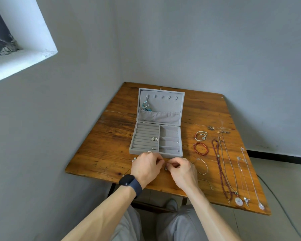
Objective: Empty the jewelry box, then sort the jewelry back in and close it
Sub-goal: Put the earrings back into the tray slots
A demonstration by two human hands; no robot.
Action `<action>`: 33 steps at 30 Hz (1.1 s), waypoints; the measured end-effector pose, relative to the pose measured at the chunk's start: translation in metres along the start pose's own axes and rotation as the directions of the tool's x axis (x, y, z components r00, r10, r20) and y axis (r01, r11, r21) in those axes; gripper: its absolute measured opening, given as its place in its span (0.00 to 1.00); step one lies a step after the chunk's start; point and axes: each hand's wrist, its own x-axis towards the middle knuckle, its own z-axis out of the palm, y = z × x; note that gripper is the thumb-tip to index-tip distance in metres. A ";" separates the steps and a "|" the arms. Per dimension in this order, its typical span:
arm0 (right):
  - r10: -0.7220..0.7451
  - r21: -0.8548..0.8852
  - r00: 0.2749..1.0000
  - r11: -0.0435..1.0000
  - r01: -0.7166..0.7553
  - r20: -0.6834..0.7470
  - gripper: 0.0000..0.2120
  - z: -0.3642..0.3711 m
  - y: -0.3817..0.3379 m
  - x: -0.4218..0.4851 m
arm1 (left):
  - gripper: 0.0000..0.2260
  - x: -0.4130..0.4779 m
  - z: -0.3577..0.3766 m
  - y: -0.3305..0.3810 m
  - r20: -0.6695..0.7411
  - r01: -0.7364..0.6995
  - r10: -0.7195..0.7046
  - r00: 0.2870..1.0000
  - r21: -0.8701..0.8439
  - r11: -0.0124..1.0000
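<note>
A worn wooden surface (111,136) is standing in the corner of a room with grey walls (215,49), and a white window recess (24,40) is opening high on the left wall. The grey jewelry box (172,154) is sitting open at the middle of the surface, its lid (163,105) leaning back, with a turquoise pendant (146,106) hanging from the lid's leftmost hook and small silver earrings (154,139) lying in the ring rolls. To the right of the box, a red bead bracelet (200,149) and a dark red bead necklace (221,167) are lying among other chains. Just in front of the box, the left hand (146,166) and right hand (181,171) are meeting, each grip pinching a small silver piece (165,168) between them. A dark watch (129,182) is sitting on the left wrist.
</note>
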 end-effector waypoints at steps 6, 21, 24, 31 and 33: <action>0.025 0.169 1.000 0.985 -0.026 0.006 0.04 -0.013 -0.005 0.000 | 0.05 0.006 -0.030 -0.029 -0.040 0.059 -0.086 0.996 -0.443 0.895; -0.145 0.011 0.988 0.989 0.146 -0.055 0.07 -0.024 -0.066 0.088 | 0.03 0.057 -0.013 -0.087 -0.024 0.266 -0.365 0.931 -0.643 0.718; -0.148 -0.056 0.989 0.987 0.147 -0.003 0.05 -0.015 -0.071 0.099 | 0.06 0.053 -0.006 -0.091 -0.049 0.240 -0.347 0.937 -0.633 0.736; -0.091 -0.307 0.994 0.946 0.107 0.068 0.04 0.001 -0.086 0.123 | 0.07 0.048 0.004 -0.089 -0.140 0.198 -0.347 0.927 -0.604 0.772; -0.055 -0.379 0.996 0.922 0.078 0.071 0.04 0.003 -0.090 0.133 | 0.07 0.048 0.004 -0.090 -0.142 0.200 -0.347 0.927 -0.596 0.777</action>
